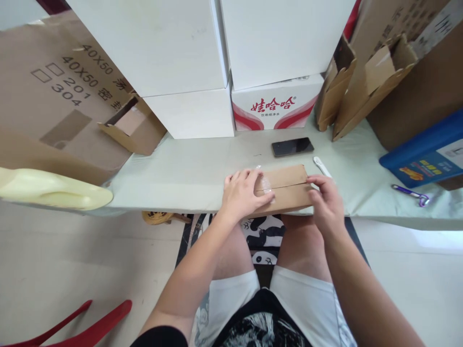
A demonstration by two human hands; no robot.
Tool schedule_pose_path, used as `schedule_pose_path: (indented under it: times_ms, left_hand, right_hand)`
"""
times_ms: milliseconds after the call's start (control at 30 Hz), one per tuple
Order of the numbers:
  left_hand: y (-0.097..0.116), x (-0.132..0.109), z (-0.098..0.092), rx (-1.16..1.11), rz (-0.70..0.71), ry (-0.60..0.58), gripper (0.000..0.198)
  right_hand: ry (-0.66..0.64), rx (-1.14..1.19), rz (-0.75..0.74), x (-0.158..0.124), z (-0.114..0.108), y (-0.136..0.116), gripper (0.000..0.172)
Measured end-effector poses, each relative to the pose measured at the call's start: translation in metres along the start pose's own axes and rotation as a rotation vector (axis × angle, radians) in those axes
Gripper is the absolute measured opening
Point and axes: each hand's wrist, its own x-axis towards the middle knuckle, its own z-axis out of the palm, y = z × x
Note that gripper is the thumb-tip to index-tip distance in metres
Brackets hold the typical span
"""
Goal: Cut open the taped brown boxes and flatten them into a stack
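A small brown cardboard box (285, 179) lies on the cloth-covered table near its front edge, with a seam running along its top. My left hand (244, 192) grips the left end, its thumb resting on the top face beside a crumpled strip of clear tape (265, 184). At the opposite end, my right hand (326, 200) is closed, with index finger and thumb at the corner by the seam. Just behind that hand lies a white-handled tool (321, 166), partly hidden by the fingers. Beyond the box is a black phone (292, 147).
White cartons (188, 113) and a red-and-white carton (277, 108) stand along the back. Open cardboard boxes (376, 86) lean at right, near a blue box (427, 149) and a purple-handled peeler (410, 193). A pale yellow object (54, 188) juts in from the left.
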Motion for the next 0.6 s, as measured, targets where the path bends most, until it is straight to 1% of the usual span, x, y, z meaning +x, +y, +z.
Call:
schedule_pose_path:
  times_ms: [67,100,200,233,267,300,333,400,467,500,533,567,600]
  left_hand:
    - [-0.004,-0.001,0.000,-0.086,0.032,0.058,0.047]
    - [-0.008,-0.003,-0.001,-0.138,0.050,0.124,0.043]
    - [-0.023,-0.014,-0.005,-0.244,0.049,0.425,0.027]
    - [-0.028,-0.020,-0.005,-0.269,0.022,0.502,0.024]
    - [-0.034,-0.026,-0.005,-0.307,-0.012,0.539,0.022]
    - [-0.038,-0.032,-0.004,-0.354,-0.057,0.537,0.021]
    - [-0.043,-0.039,-0.002,-0.409,-0.103,0.505,0.022]
    - [-0.048,-0.051,0.005,-0.537,-0.187,0.415,0.026]
    - [-0.051,-0.060,0.012,-0.676,-0.228,0.341,0.034]
    - [-0.051,-0.063,0.015,-0.731,-0.237,0.320,0.038]
    - [-0.051,-0.065,0.016,-0.765,-0.239,0.304,0.041]
    - [-0.050,-0.066,0.016,-0.772,-0.233,0.298,0.043]
    - [-0.050,-0.067,0.015,-0.752,-0.218,0.292,0.044]
  right_hand:
    - [0.004,-0.164,-0.039,-0.009,0.003,-0.011,0.033]
    - [0.010,-0.224,-0.037,-0.011,0.004,-0.015,0.035]
    - [0.007,-0.308,-0.002,-0.009,0.003,-0.021,0.043]
    - [-0.001,-0.314,0.010,-0.008,0.002,-0.022,0.046]
    - [-0.008,-0.317,0.022,-0.007,0.001,-0.023,0.051]
    - [-0.013,-0.318,0.039,-0.007,0.000,-0.024,0.055]
    - [-0.016,-0.318,0.061,-0.007,-0.001,-0.026,0.060]
    - [-0.022,-0.287,0.124,-0.010,-0.002,-0.031,0.071]
    - [-0.037,-0.214,0.214,-0.015,-0.003,-0.037,0.078]
    - [-0.041,-0.174,0.260,-0.017,-0.004,-0.039,0.078]
    - [-0.052,-0.138,0.300,-0.020,-0.006,-0.041,0.073]
    - [-0.068,-0.116,0.322,-0.023,-0.007,-0.043,0.064]
    - [-0.091,-0.104,0.313,-0.025,-0.009,-0.044,0.052]
